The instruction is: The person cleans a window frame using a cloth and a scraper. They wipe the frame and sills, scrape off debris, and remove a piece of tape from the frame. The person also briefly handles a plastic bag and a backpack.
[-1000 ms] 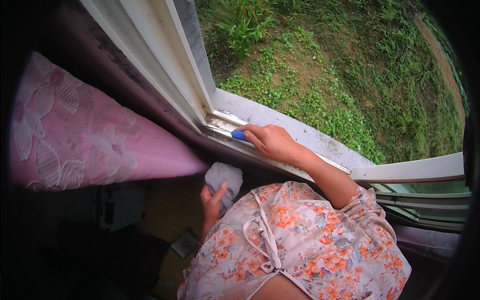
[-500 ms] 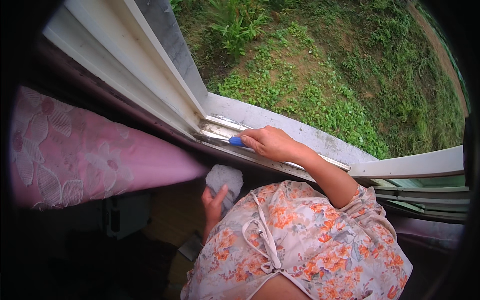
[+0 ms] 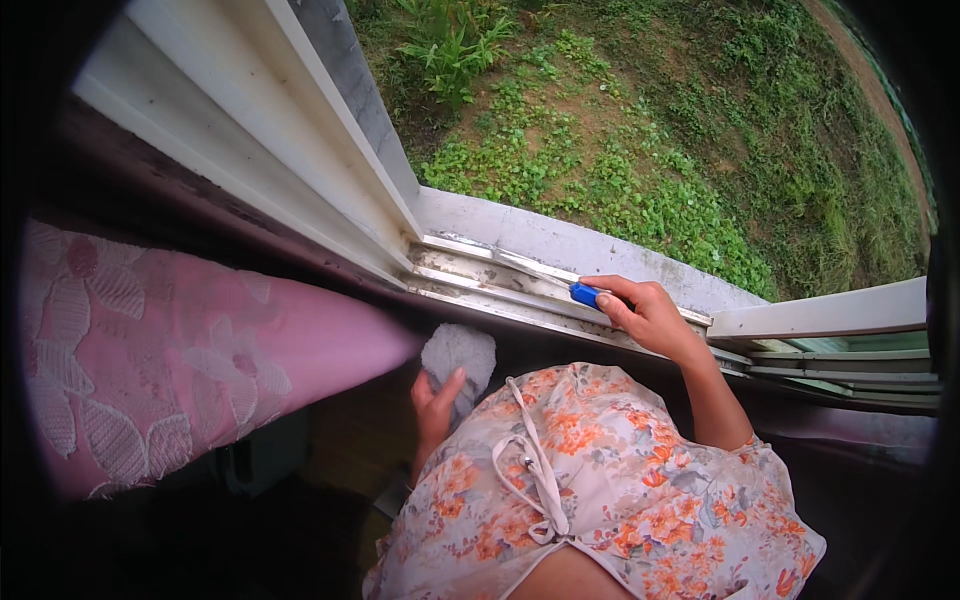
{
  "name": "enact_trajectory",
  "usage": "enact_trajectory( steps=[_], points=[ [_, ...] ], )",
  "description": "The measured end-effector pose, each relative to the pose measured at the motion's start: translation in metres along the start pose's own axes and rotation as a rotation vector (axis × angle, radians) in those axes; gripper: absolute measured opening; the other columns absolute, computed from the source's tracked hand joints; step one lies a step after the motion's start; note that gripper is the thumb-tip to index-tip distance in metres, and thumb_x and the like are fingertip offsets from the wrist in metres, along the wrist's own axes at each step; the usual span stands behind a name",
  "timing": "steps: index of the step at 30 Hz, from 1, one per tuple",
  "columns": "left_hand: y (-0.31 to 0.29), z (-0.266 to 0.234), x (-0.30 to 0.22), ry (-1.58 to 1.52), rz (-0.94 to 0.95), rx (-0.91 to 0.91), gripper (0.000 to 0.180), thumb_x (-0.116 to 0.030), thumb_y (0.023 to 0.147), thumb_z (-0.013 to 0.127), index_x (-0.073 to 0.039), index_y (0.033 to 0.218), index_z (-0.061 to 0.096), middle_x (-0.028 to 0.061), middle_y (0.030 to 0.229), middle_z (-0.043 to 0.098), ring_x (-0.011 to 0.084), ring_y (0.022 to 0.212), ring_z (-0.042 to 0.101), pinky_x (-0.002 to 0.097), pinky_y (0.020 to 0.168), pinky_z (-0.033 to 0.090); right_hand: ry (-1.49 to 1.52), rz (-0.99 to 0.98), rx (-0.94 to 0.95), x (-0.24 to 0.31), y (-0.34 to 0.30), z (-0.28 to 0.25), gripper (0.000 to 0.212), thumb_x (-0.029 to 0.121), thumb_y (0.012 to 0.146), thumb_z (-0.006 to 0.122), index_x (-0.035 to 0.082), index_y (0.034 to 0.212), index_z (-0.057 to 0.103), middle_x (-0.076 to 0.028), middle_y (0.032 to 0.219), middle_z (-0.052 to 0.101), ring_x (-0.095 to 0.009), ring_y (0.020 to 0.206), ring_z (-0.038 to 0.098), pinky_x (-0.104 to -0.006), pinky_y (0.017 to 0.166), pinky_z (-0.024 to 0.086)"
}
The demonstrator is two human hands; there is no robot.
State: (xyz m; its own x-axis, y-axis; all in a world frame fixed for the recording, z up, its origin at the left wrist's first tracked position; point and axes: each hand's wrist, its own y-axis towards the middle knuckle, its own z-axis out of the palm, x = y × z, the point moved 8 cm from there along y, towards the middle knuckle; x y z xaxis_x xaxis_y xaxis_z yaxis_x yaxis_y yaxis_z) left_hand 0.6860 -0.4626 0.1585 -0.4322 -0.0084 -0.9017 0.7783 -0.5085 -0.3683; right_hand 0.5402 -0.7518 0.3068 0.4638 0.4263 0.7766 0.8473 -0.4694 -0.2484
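My right hand [image 3: 648, 318] is closed around a tool with a blue handle [image 3: 585, 294] and a slim, pale, metal-looking shaft. Its far end points left and rests on or just over the dirty sliding-window track [image 3: 470, 275]; exact contact is hard to tell. Whether it is a scraper or a screwdriver I cannot make out. Lower down, close to my body, my left hand [image 3: 434, 405] grips a crumpled light-grey cloth [image 3: 459, 356], its thumb pressed on the front. The cloth is apart from the track.
A white window frame [image 3: 270, 130] rises at the left, and a sliding sash [image 3: 830, 318] stands at the right. Beyond the track lies a pale outer sill [image 3: 560, 232], with green ground outside. A pink flowered curtain [image 3: 200, 360] hangs at my left.
My right hand has moved right along the track with the tool, whose tip has left the left corner. My left hand keeps hold of the cloth. The view has shifted slightly.
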Motion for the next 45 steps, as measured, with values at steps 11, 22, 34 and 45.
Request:
enact_trajectory(
  steps=[11, 22, 34, 45],
  points=[
    [0.023, 0.016, -0.008, 0.052, -0.142, 0.269, 0.035, -0.016, 0.088, 0.075, 0.003, 0.115, 0.066, 0.0078, 0.107, 0.071, 0.0133, 0.093, 0.064, 0.0308, 0.087, 0.051, -0.393, -0.165, -0.655, -0.021, -0.09, -0.015, 0.04, 0.021, 0.088, 0.074, 0.015, 0.127, 0.067, -0.011, 0.097, 0.07, -0.03, 0.081, 0.069, -0.0368, 0.069, 0.053],
    [0.005, 0.033, -0.036, 0.409, 0.331, 0.379, 0.039, -0.029, 0.089, 0.076, 0.002, 0.11, 0.067, 0.0062, 0.096, 0.066, 0.0162, 0.088, 0.063, 0.0311, 0.082, 0.05, -0.367, -0.146, -0.739, -0.012, -0.114, -0.013, 0.048, 0.009, 0.079, 0.079, 0.012, 0.126, 0.067, -0.011, 0.1, 0.066, -0.029, 0.086, 0.066, -0.0355, 0.076, 0.053],
    [-0.051, 0.019, -0.09, 0.784, 0.731, -0.202, 0.027, -0.015, 0.082, 0.072, -0.001, 0.104, 0.063, 0.0155, 0.083, 0.065, 0.0356, 0.076, 0.066, 0.04, 0.07, 0.052, -0.209, -0.204, -0.7, -0.045, -0.139, 0.006, 0.039, 0.009, 0.08, 0.078, 0.011, 0.118, 0.07, -0.008, 0.092, 0.062, -0.025, 0.08, 0.064, -0.0349, 0.073, 0.052],
    [0.025, 0.002, -0.131, 0.452, 0.755, -0.345, 0.035, -0.025, 0.093, 0.068, -0.005, 0.119, 0.054, 0.0203, 0.088, 0.068, 0.0376, 0.079, 0.067, 0.0434, 0.073, 0.051, 0.013, -0.205, -0.678, -0.054, -0.163, 0.027, 0.038, 0.003, 0.082, 0.076, 0.005, 0.12, 0.069, -0.008, 0.094, 0.062, -0.02, 0.083, 0.061, -0.0316, 0.077, 0.049]
  ],
)
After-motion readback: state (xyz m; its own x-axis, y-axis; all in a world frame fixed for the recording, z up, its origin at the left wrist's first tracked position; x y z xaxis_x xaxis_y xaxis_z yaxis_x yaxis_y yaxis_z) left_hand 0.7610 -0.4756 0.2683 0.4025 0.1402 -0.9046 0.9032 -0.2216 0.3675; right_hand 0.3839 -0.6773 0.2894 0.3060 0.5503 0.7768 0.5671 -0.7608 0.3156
